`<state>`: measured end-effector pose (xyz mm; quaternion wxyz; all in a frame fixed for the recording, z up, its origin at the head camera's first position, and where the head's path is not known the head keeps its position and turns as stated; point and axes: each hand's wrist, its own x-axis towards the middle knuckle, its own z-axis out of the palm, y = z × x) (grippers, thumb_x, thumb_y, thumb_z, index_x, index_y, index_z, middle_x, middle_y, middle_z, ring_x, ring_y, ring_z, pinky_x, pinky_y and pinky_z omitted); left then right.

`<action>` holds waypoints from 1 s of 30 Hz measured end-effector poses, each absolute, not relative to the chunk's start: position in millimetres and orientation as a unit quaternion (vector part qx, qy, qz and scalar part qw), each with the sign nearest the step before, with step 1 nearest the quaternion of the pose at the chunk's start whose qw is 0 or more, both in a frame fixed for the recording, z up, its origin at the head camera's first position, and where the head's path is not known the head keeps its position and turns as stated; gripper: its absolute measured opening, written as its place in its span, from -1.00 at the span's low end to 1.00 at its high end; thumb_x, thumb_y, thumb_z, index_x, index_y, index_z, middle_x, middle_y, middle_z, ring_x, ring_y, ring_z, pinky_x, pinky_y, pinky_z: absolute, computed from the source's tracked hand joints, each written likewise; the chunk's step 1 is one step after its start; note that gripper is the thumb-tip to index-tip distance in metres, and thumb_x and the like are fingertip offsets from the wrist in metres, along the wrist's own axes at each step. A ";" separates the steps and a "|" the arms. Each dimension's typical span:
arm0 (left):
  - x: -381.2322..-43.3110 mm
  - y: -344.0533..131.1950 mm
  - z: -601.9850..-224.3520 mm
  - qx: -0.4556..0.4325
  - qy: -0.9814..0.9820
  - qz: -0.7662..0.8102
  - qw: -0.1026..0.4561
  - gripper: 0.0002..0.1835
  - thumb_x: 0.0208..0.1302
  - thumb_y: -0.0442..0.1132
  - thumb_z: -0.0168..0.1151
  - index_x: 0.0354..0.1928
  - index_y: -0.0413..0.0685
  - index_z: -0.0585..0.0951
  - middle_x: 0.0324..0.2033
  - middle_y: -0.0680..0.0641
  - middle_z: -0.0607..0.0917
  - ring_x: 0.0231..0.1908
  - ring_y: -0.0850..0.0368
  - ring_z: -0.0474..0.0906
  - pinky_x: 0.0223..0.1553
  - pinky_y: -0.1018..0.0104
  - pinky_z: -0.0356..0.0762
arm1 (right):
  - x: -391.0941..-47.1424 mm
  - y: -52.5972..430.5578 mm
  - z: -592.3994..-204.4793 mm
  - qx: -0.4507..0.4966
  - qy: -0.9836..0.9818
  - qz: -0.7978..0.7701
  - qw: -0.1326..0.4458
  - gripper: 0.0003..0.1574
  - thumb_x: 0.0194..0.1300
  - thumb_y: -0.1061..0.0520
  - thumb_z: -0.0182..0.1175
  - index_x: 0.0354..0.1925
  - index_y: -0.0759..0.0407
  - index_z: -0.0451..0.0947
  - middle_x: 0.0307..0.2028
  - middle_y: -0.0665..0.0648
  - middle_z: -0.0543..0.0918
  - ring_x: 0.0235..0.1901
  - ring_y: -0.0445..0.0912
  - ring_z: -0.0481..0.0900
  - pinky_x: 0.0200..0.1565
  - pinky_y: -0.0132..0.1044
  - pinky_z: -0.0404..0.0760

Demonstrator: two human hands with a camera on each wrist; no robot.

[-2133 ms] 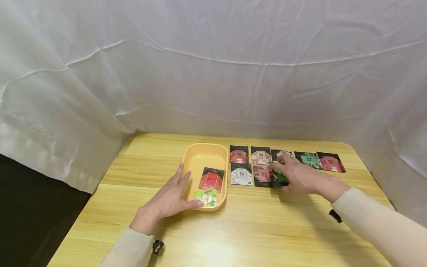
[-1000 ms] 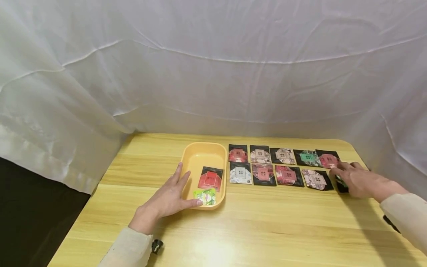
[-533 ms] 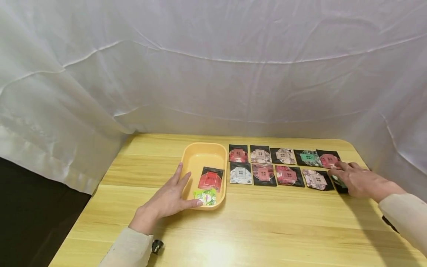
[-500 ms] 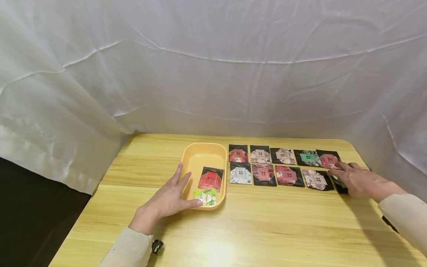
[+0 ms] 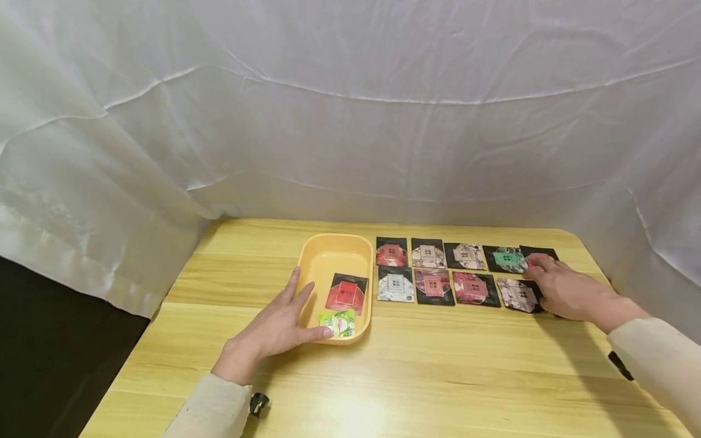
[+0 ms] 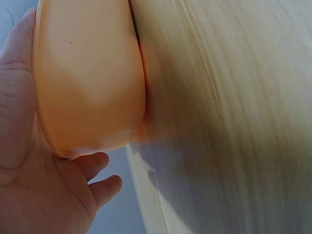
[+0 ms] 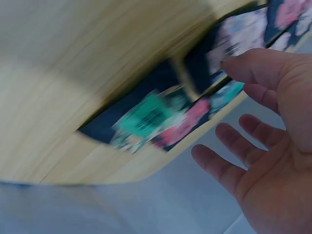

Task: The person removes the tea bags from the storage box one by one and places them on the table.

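Note:
My left hand (image 5: 276, 322) rests on the near left corner of a yellow-orange tray (image 5: 334, 243), fingers spread along its side and thumb over the near rim. Inside the tray lie a red-and-black sachet (image 5: 347, 295) and a small green sachet (image 5: 339, 323). My right hand (image 5: 572, 292) is over the right end of two rows of black sachets, with nothing in its fingers. In the right wrist view, a green-labelled sachet (image 7: 146, 117) lies just beyond the fingers; the hand mostly hides it in the head view. A pale floral sachet (image 5: 517, 294) lies beside it.
The back row runs from a red sachet (image 5: 391, 252) to a pink one partly behind my right hand. A white-labelled sachet (image 5: 395, 284) starts the front row next to the tray. Everything lies on a wooden table (image 5: 427, 377), with white cloth (image 5: 383, 121) hanging behind.
My right hand has laid two sachets at the right of the front row, the green-labelled one last. It has let go and moved slightly left. My left hand stays on the tray.

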<state>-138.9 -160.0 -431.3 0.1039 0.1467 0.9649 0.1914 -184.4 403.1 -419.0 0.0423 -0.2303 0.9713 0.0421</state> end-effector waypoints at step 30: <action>-138.5 -159.6 -431.1 0.146 0.964 0.198 0.101 0.26 -0.09 0.61 0.15 0.55 0.07 0.00 0.55 -0.01 -0.42 0.47 -0.28 0.02 0.37 -0.22 0.22 | -190.7 211.8 -393.4 -0.316 0.945 -0.065 -0.061 -0.25 0.27 -0.09 0.28 0.26 0.31 0.40 0.22 0.33 0.48 0.24 0.22 0.42 0.31 0.15 0.38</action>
